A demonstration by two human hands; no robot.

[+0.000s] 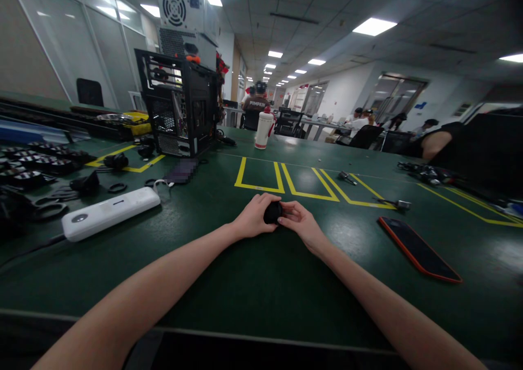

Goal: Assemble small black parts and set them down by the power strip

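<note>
A small round black part (272, 213) is held between my two hands, just above or on the green table (261, 283); I cannot tell whether it touches the surface. My left hand (254, 216) wraps around its left side, with thumb and fingers curved about it. From the right, the fingertips and thumb of my right hand (301, 221) pinch at its edge. The exact kind of the part is not clear, since fingers cover much of it. Yellow tape outlines (261, 188) lie on the table just beyond my hands.
A white power strip (112, 213) and black round parts (85, 183) lie at left, before an open computer case (177, 103). A white bottle (264, 130) stands farther back. Right are an orange-edged phone (420, 250) and small metal connectors (347, 178). People sit in the background.
</note>
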